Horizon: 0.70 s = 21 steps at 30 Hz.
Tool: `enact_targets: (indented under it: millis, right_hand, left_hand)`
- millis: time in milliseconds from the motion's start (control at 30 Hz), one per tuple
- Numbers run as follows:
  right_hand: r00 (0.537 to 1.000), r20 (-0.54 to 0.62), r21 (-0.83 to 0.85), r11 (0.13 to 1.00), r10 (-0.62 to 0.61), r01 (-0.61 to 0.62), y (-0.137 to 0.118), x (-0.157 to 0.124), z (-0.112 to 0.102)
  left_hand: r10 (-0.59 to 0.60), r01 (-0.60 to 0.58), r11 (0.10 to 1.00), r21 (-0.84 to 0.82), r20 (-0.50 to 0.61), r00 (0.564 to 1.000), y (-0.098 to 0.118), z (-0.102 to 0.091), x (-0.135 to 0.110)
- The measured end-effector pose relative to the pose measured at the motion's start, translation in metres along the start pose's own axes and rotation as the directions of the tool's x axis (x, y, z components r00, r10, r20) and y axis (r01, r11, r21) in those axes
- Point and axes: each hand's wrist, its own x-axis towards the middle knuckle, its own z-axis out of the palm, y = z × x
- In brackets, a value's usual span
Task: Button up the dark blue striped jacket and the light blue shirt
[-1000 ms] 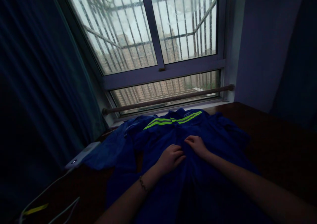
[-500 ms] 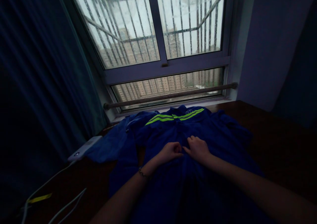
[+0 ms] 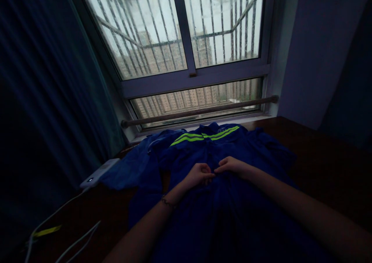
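A dark blue jacket point(image 3: 250, 150) with bright green stripes near its collar lies spread on a dark wooden table point(image 3: 325, 166) under a window. Both hands meet at the middle of its front. My left hand point(image 3: 198, 174) is curled, its fingers pinching the cloth along the front seam. My right hand point(image 3: 231, 165) pinches the same seam just to the right, fingertips touching the left hand's. A thin bracelet point(image 3: 167, 203) circles my left wrist.
A white device point(image 3: 99, 173) with a small light lies at the jacket's left, with white cables point(image 3: 66, 232) and a yellow tag point(image 3: 46, 231) trailing toward me. A wooden rod point(image 3: 197, 110) runs along the barred window's sill. A dark curtain point(image 3: 43, 81) hangs at left.
My two hands have drawn closer together at the jacket's front and moved slightly farther up it. The view tilted a little; the jacket itself lies as before.
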Motion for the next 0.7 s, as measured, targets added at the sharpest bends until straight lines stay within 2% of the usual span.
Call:
enact_targets:
  millis: [67, 100, 233, 367, 467, 567, 700]
  right_hand:
    - [0.996, 0.041, 0.184, 0.981, -0.075, 0.066, 0.000, -0.001, 0.002]
    - [0.994, 0.040, 0.216, 0.973, -0.097, 0.086, 0.001, -0.001, 0.004]
    - [0.991, -0.001, 0.162, 0.977, -0.137, 0.135, 0.008, 0.001, 0.015]
    - [0.964, -0.079, 0.135, 0.955, -0.255, 0.264, 0.015, 0.003, 0.020]
    - [0.947, -0.138, 0.253, 0.914, -0.289, 0.316, 0.019, 0.003, 0.020]
    - [0.955, -0.158, 0.358, 0.886, -0.252, 0.293, 0.022, 0.004, 0.018]
    - [0.963, -0.155, 0.363, 0.894, -0.220, 0.263, 0.023, 0.006, 0.019]
  left_hand:
    - [-0.014, 0.016, 0.997, -0.081, 0.026, 1.000, -0.002, -0.001, 0.001]
    - [-0.025, 0.029, 0.992, -0.124, 0.037, 0.999, -0.003, -0.002, 0.001]
    - [-0.079, 0.092, 0.953, -0.289, 0.055, 0.995, -0.007, -0.006, 0.001]
    - [-0.095, 0.116, 0.902, -0.416, 0.072, 0.993, -0.005, -0.010, -0.003]
    - [-0.077, 0.076, 0.889, -0.452, 0.017, 0.997, 0.000, -0.012, -0.004]
    - [-0.033, -0.004, 0.884, -0.468, -0.071, 0.997, 0.003, -0.010, -0.004]
    - [-0.058, 0.041, 0.918, -0.395, -0.030, 0.998, 0.001, -0.005, -0.003]
